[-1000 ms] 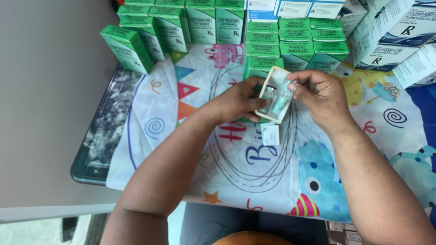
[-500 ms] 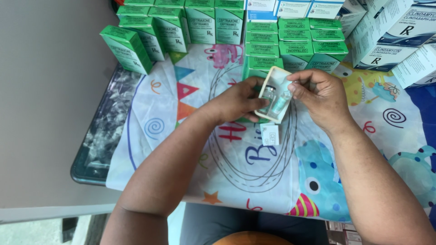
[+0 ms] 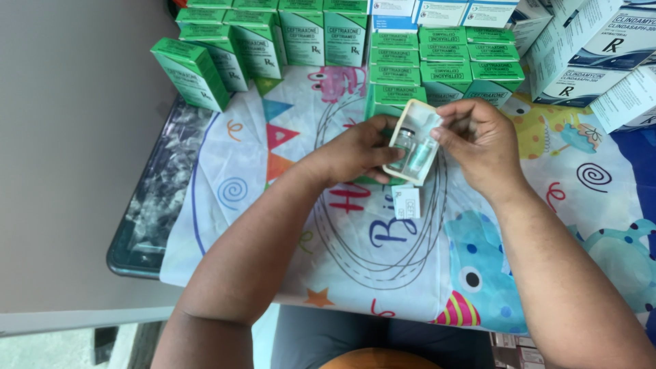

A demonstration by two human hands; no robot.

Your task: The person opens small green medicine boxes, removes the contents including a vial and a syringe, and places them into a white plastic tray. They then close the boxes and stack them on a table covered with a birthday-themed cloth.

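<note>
Both hands are up over the middle of the table, and between them sits a clear plastic blister tray, tilted with its upper end leaning to the right, held above the patterned party tablecloth; the left hand comes in from the left side, its fingers closed around the tray's left edge with the thumb pressing on the lower part, while the right hand meets it from the right, thumb and forefinger pinched shut on the tray's upper right rim, the other fingers curled behind; inside the tray you can make out a small glass vial with a dark cap and, just beside it, a slimmer clear ampoule, lying side by side in their moulded pockets; right below the tray, flat on the cloth, there's a small folded white leaflet, close to the tray but not touching the hands; behind the hands, a crowd of green medicine boxes, some stacked flat, others standing upright along the back and off to the left; at the far right a pile of white and blue boxes; the cloth hangs over a dark glass-topped table whose bare edge shows at the left
</note>
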